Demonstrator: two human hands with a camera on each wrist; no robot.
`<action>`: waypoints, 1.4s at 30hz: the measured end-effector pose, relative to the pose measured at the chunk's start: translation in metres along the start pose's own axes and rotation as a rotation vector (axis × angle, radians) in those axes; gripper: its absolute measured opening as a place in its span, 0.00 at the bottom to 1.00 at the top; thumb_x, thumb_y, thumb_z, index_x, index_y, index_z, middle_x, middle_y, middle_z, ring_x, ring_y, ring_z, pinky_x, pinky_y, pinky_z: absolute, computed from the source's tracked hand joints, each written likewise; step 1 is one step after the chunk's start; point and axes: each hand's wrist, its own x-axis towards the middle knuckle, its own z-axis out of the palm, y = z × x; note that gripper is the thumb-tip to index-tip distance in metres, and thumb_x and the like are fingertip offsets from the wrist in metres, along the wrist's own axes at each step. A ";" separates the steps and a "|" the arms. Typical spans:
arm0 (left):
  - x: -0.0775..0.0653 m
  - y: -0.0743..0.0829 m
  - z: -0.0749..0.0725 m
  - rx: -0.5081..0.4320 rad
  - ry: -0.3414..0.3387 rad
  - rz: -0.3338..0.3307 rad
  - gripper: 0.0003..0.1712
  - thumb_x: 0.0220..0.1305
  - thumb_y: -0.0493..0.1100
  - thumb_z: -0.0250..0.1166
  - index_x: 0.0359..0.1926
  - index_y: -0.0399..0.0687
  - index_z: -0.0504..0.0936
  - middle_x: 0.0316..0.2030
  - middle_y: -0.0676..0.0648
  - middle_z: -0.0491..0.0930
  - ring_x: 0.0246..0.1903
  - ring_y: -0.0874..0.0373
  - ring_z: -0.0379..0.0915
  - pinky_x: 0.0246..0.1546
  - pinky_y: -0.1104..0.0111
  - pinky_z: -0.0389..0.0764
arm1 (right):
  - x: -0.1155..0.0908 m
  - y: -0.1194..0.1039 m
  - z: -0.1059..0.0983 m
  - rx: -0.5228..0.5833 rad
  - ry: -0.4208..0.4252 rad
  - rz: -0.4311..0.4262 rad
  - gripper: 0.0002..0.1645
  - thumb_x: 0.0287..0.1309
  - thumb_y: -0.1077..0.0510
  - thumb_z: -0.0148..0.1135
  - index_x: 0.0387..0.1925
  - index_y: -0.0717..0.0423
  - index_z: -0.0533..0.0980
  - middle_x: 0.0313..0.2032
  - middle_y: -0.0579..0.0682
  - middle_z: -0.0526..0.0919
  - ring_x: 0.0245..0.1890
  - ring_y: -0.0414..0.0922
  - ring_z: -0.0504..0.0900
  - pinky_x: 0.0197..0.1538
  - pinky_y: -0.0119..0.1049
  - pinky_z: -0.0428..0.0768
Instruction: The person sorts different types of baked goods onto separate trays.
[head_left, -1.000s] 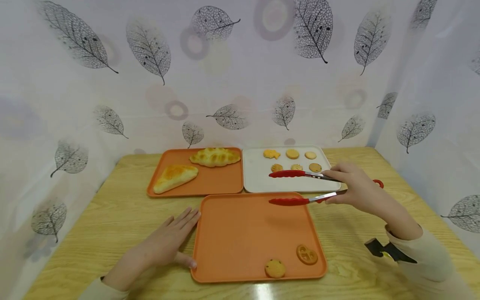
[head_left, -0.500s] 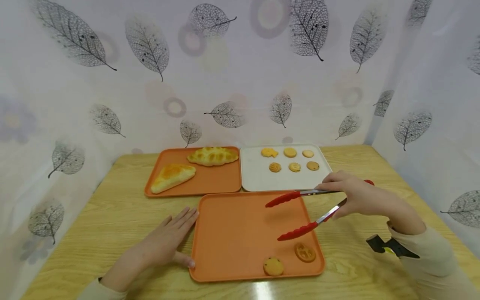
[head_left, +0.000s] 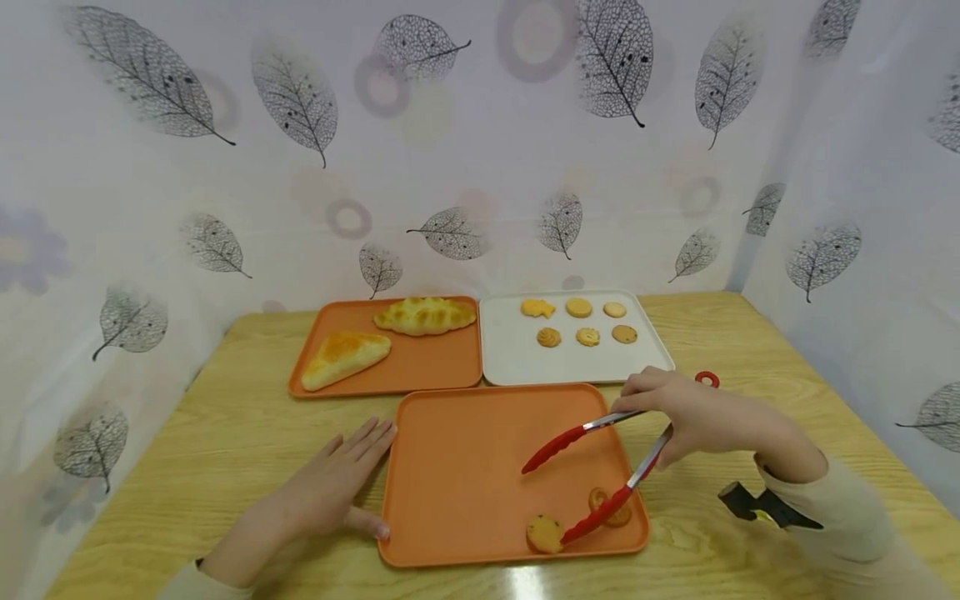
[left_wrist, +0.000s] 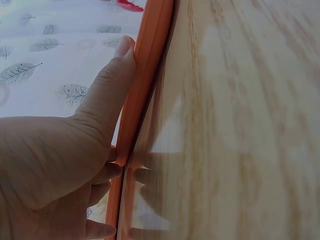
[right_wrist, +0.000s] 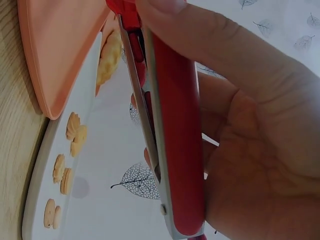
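My right hand [head_left: 697, 412] grips red-tipped tongs [head_left: 606, 510], their arms spread apart over the near orange tray [head_left: 465, 467]. One tong tip reaches the right side of a round speckled cookie [head_left: 543, 534]; whether it touches cannot be told. That same arm partly covers a pretzel-shaped cookie [head_left: 619, 513]. In the right wrist view, the thumb lies along the red handle [right_wrist: 177, 135]. Flat beside the tray's left edge, my left hand [head_left: 330, 483] has its fingers straight. The left wrist view has its thumb against the orange rim [left_wrist: 142, 75].
Behind stands a white tray [head_left: 517, 362] with several small cookies in two rows. Left of it, another orange tray [head_left: 435, 367] bears a triangular pastry [head_left: 347, 358] and a long braided bread [head_left: 425, 316]. A leaf-patterned cloth [head_left: 450, 167] rises behind the wooden table [head_left: 247, 400].
My right hand has brought the tongs from near the white tray down and toward the near tray's front right, one tip now by the round cookie. The left hand stays put.
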 end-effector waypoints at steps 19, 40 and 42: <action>0.000 0.001 0.003 0.011 0.011 -0.008 0.71 0.42 0.79 0.59 0.76 0.39 0.47 0.76 0.37 0.46 0.76 0.38 0.40 0.66 0.32 0.53 | 0.011 -0.013 0.011 -0.023 0.021 -0.024 0.29 0.39 0.41 0.77 0.47 0.43 0.84 0.41 0.38 0.81 0.41 0.36 0.72 0.39 0.30 0.74; -0.001 -0.002 0.004 0.017 0.008 -0.012 0.72 0.42 0.80 0.58 0.77 0.41 0.46 0.77 0.38 0.46 0.76 0.38 0.40 0.66 0.32 0.53 | 0.012 -0.018 0.014 -0.068 0.087 -0.107 0.28 0.38 0.40 0.77 0.45 0.43 0.84 0.39 0.37 0.81 0.38 0.34 0.71 0.38 0.29 0.73; -0.001 -0.002 0.004 0.017 0.008 -0.012 0.72 0.42 0.80 0.58 0.77 0.41 0.46 0.77 0.38 0.46 0.76 0.39 0.40 0.66 0.32 0.53 | 0.011 -0.017 0.013 -0.064 0.089 -0.094 0.28 0.38 0.42 0.78 0.45 0.44 0.84 0.39 0.38 0.81 0.39 0.35 0.71 0.38 0.30 0.74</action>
